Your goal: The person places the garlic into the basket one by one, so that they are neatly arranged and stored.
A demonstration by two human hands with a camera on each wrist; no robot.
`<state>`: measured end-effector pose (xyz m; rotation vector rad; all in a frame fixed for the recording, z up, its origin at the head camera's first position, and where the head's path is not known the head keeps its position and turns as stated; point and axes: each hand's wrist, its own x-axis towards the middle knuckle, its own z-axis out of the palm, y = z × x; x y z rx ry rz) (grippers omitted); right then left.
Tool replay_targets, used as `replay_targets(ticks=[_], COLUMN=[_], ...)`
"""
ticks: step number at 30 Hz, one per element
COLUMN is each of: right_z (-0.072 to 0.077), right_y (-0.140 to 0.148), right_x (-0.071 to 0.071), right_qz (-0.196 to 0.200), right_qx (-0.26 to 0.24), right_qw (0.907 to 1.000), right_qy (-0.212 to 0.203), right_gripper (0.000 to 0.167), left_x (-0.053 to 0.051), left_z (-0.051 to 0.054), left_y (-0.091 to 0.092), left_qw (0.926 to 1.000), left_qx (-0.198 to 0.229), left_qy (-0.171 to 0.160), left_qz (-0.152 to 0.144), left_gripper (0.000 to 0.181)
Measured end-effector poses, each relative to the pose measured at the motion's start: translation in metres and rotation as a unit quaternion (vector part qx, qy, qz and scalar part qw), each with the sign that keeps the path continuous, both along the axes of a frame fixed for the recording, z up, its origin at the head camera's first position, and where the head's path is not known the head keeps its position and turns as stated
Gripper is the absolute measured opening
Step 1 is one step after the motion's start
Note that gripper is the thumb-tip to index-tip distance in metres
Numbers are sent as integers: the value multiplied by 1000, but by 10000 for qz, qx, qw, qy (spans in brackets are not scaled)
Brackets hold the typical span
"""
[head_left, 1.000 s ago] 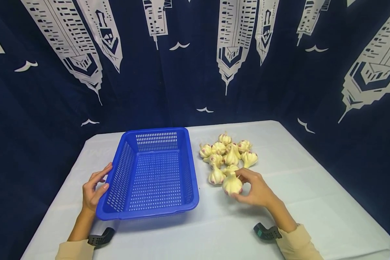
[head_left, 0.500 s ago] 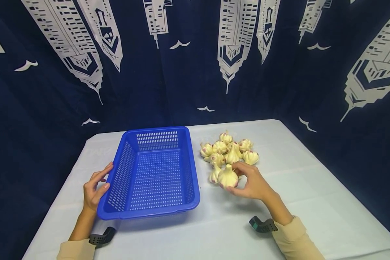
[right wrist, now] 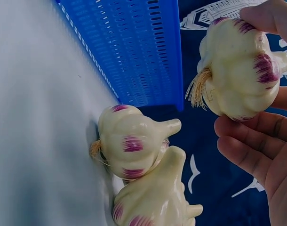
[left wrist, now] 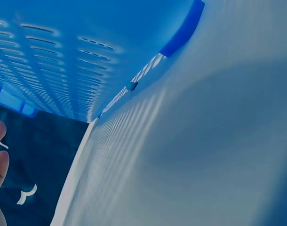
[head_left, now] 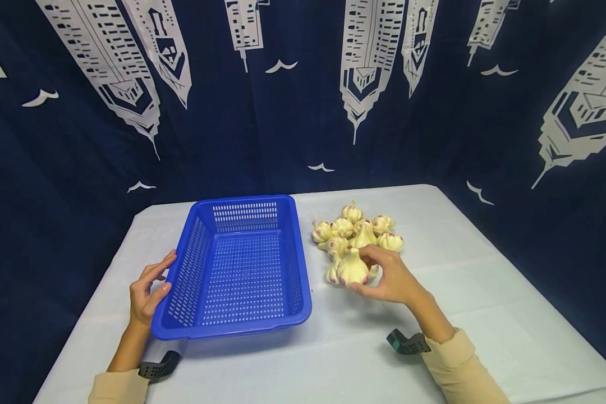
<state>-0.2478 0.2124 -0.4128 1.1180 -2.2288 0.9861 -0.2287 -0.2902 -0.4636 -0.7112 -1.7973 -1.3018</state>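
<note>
Work surface and surroundings. A white-covered table (head_left: 485, 314) spreads across the lower half of the head view, faintly creased at the lower right. Behind it and along both sides hangs a dark blue cloth (head_left: 293, 123), printed in white with towers pointing downward and small gull-like shapes. A blue perforated basket (head_left: 247, 275) occupies the left centre, its shadow falling on the table below the near rim. The left hand (head_left: 145, 294) lies at the basket's left rim, fingers extended rather than clenched. Right of centre, the right hand (head_left: 390, 276) grasps a garlic bulb (head_left: 352, 270) between thumb and fingers, in front of a cluster of garlic bulbs (head_left: 363, 234); the right wrist view shows the grasped bulb at upper right, apart from those below. Beige sleeves (head_left: 120, 387) and dark wrist bands (head_left: 409, 343) appear along the lower edge.
</note>
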Motion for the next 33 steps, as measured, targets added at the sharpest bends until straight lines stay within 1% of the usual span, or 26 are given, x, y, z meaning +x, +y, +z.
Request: replay_targets(ticks=[10,14,21,26,33], right_z=[7,11,18,23,28], right_y=[-2,-4,-4,-7,-12], right_x=[-4,-5,-7,-10,-16], right_qz=[-22,-50,-248,-352,-182], right_qx=[58,103,10,5,-53], right_qw=[10000,9999,9996,9994,9998], right_qy=[57,39,-110,-63,81], right_gripper=[40,40,48,52,56], left_x=[0,1,1,1,1], left_z=[0,2,2,2,1], left_y=[0,1,1,0,0], left_qw=[10000,9999,9999,9999,9999], left_qx=[83,121,82,72,29], left_qy=[42,-24,-95,-90,-112], left_qz=[0,-42,-52,-74,-8], left_gripper=[49,49,49,49,49])
